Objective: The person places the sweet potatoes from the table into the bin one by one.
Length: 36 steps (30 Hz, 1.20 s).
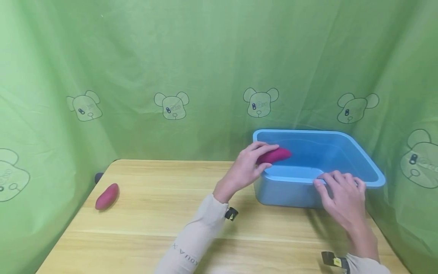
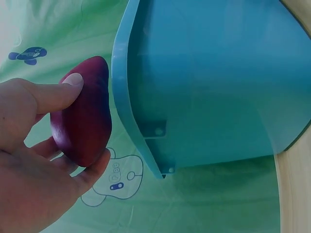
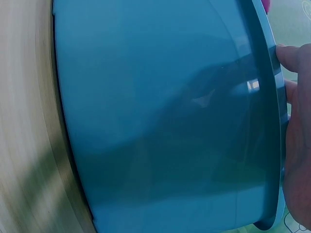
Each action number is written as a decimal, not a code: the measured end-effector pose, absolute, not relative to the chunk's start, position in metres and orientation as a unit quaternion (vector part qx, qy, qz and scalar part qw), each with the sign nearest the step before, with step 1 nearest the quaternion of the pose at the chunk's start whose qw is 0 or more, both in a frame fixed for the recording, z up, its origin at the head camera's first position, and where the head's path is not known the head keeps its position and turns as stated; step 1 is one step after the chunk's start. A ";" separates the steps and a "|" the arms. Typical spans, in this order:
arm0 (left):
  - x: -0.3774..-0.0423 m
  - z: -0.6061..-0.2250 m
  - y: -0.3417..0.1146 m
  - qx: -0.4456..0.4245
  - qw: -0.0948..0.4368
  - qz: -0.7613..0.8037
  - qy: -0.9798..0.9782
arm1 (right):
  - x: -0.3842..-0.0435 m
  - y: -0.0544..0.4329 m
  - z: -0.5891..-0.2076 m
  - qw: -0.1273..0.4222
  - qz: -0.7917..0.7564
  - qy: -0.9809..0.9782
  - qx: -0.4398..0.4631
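Observation:
My left hand (image 1: 243,167) holds a purple-red sweet potato (image 1: 278,154) between thumb and fingers, above the near-left rim of a blue plastic tub (image 1: 289,192). In the left wrist view the sweet potato (image 2: 85,114) is beside the tub's rim (image 2: 119,73), slightly apart from it. My right hand (image 1: 345,198) grips the tub's near rim, its fingers bent over the edge. The right wrist view shows the thumb (image 3: 287,56) against the rim, with the other fingers partly hidden. Part of the tub's floor is visible; its near inside is hidden.
A second sweet potato (image 1: 107,196) lies near the left edge of the wooden table (image 1: 154,213). Green curtain (image 1: 212,57) with bear-head prints hangs behind and on both sides. A dark object (image 1: 98,177) pokes out past the table's left edge.

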<state>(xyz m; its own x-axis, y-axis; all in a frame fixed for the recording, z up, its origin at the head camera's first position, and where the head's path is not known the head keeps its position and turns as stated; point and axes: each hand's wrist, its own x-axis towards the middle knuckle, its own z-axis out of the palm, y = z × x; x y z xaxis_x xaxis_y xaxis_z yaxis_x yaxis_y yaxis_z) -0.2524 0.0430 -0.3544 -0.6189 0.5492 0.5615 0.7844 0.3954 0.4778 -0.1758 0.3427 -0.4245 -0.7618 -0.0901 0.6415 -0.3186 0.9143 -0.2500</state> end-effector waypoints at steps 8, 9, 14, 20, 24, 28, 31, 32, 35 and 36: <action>-0.254 -0.353 0.052 -0.414 0.149 -0.360 -0.823 | -0.177 0.341 -0.423 0.328 0.172 -0.921 0.117; -0.254 -0.353 0.054 -0.414 0.146 -0.358 -0.824 | -0.177 0.341 -0.423 0.328 0.173 -0.921 0.118; -0.255 -0.352 0.059 -0.416 0.142 -0.354 -0.826 | -0.178 0.341 -0.422 0.331 0.173 -0.920 0.120; -0.256 -0.353 0.067 -0.421 0.145 -0.353 -0.823 | -0.178 0.343 -0.419 0.337 0.168 -0.919 0.115; -0.256 -0.354 0.072 -0.419 0.138 -0.352 -0.826 | -0.177 0.343 -0.419 0.336 0.167 -0.920 0.115; -0.256 -0.356 0.078 -0.417 0.123 -0.341 -0.834 | -0.175 0.342 -0.420 0.331 0.169 -0.921 0.114; -0.255 -0.356 0.081 -0.416 0.116 -0.325 -0.841 | -0.175 0.342 -0.421 0.328 0.170 -0.923 0.112; -0.255 -0.356 0.082 -0.415 0.115 -0.320 -0.844 | -0.175 0.341 -0.421 0.327 0.170 -0.923 0.111; -0.255 -0.357 0.083 -0.415 0.115 -0.308 -0.849 | -0.175 0.341 -0.422 0.326 0.173 -0.923 0.111; -0.255 -0.357 0.083 -0.416 0.116 -0.305 -0.849 | -0.175 0.341 -0.422 0.326 0.174 -0.923 0.111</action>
<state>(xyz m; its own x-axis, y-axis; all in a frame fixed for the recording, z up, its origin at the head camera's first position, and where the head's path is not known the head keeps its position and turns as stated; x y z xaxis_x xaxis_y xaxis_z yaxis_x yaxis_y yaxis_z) -0.2547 0.0834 -0.3572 -0.6277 0.6346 0.4508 0.7764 0.4685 0.4215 -0.1746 0.3405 -0.4215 -0.7628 -0.0923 0.6400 -0.3188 0.9148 -0.2480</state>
